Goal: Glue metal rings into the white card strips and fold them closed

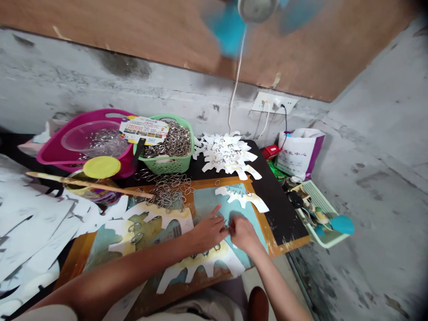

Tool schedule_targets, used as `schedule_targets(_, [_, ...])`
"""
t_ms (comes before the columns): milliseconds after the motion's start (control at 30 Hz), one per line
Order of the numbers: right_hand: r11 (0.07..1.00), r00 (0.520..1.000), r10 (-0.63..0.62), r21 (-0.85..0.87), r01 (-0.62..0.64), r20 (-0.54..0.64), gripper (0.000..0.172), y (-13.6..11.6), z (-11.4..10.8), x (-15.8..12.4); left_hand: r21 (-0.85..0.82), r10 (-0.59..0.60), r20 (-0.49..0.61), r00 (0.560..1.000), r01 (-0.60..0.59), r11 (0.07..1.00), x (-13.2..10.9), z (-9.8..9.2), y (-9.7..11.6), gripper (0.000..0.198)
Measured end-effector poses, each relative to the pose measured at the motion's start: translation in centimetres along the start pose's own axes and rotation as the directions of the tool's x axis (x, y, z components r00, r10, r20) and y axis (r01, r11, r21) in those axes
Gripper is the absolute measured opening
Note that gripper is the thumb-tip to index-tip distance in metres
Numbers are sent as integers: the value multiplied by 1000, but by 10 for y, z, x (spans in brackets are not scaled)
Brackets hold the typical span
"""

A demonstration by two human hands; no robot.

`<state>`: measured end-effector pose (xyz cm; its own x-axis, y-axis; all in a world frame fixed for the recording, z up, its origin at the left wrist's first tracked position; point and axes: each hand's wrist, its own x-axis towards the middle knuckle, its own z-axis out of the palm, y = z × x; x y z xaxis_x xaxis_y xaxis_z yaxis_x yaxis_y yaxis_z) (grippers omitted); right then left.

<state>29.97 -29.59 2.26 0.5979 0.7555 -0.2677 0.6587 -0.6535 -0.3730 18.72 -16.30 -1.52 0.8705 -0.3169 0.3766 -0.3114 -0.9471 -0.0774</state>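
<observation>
My left hand [207, 232] and my right hand [244, 232] meet over the light-blue sheet on the table, fingers pinched together. Between their fingertips shows a small oval metal ring [226, 223]; the left index finger points away from it. Just below the hands lies a scalloped white paper strip [200, 264] with yellowish smears and several rings on it. Beyond them rests another such strip [257, 203], also carrying rings. More smeared strips [172, 218] are to the left, beside a heap of loose metal rings [170, 189].
A green basket [169, 166] full of rings and a pink basket [50, 149] stand at the back. A wooden stick [90, 185] lies across a tub with a yellow lid [102, 167]. Ringed strips are piled [227, 154] near the wall; white paper [30, 223] covers the left. A fan [257, 9] hangs above.
</observation>
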Motion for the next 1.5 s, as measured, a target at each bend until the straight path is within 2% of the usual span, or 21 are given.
schedule_targets(133, [998, 998, -50, -38, 48, -47, 24, 5, -2, -1, -35, -2, 34, 999, 3, 999, -3, -2, 2, 14])
schedule_targets(200, [994, 995, -95, -52, 93, -39, 20, 8, -2, 0, -60, 3, 52, 999, 0, 998, -5, -4, 3, 13])
schedule_targets(300, [989, 991, -133, -67, 132, -8, 11, 11, -2, 0, -70, -13, 68, 998, 17, 997, -11, -3, 6, 23])
schedule_targets(400, [988, 991, -131, -85, 130, -6, 8, 8, 0, -2, -80, -46, 70, 997, 52, 995, -17, 0, 9, 29])
schedule_targets(533, [992, 997, -69, -112, 65, -27, 12, 4, 1, -5, -99, -58, 60, 997, 64, 993, -22, 1, 9, 31])
schedule_targets(633, [993, 999, -47, -113, 44, -18, 4, 3, 1, -7, -110, -80, 67, 995, 87, 990, -23, 2, 8, 32])
schedule_targets(767, [994, 995, -93, -62, 91, -23, 6, 4, 1, -9, -140, -99, 71, 993, 108, 984, -25, 4, 8, 32])
schedule_targets(900, [989, 991, -126, 67, 129, -47, 10, 9, -2, -8, -165, -138, 41, 990, 143, 976, -25, 1, 8, 33])
schedule_targets(1000, [966, 984, -166, 189, 177, -71, 6, 13, -12, -2, -236, -276, -4, 961, 267, 934, -21, -13, 2, 32])
schedule_targets(1033, [945, 978, -184, 256, 204, -98, 7, 13, -17, 1, -284, -362, -32, 932, 339, 897, -19, -19, 0, 29])
schedule_targets(1067, [909, 970, -201, 342, 236, -135, 12, 12, -24, 3, -344, -465, -56, 884, 420, 840, -16, -26, -2, 24])
schedule_targets(1100, [856, 960, -214, 439, 273, -178, 17, 9, -30, 5, -416, -577, -66, 814, 503, 758, -13, -32, -4, 20])
schedule_targets(1133, [787, 949, -224, 533, 311, -223, 23, 5, -37, 7, -496, -681, -43, 731, 575, 650, -10, -38, -5, 19])
schedule_targets(1200, [649, 927, -237, 663, 374, -291, 31, -7, -49, 7, -650, -813, 82, 577, 649, 395, -1, -48, -7, 28])
schedule_targets(1233, [611, 920, -245, 688, 392, -306, 33, -15, -54, 6, -719, -833, 147, 534, 636, 281, 3, -52, -7, 32])
schedule_targets(1267, [587, 914, -253, 701, 405, -316, 33, -23, -58, 5, -782, -834, 196, 516, 596, 184, 7, -56, -7, 35])
schedule_targets(1333, [558, 907, -256, 716, 420, -333, 34, -38, -61, 1, -883, -824, 221, 521, 466, 58, 13, -63, -7, 39])
schedule_targets(1400, [516, 910, -241, 750, 414, -337, 36, -50, -60, -1, -934, -826, 208, 523, 357, -8, 14, -70, -8, 43])
schedule_targets(1500, [407, 936, -262, 852, 329, -237, 42, -57, -57, 0, -946, -808, 230, 542, 320, -54, 10, -83, -12, 50])
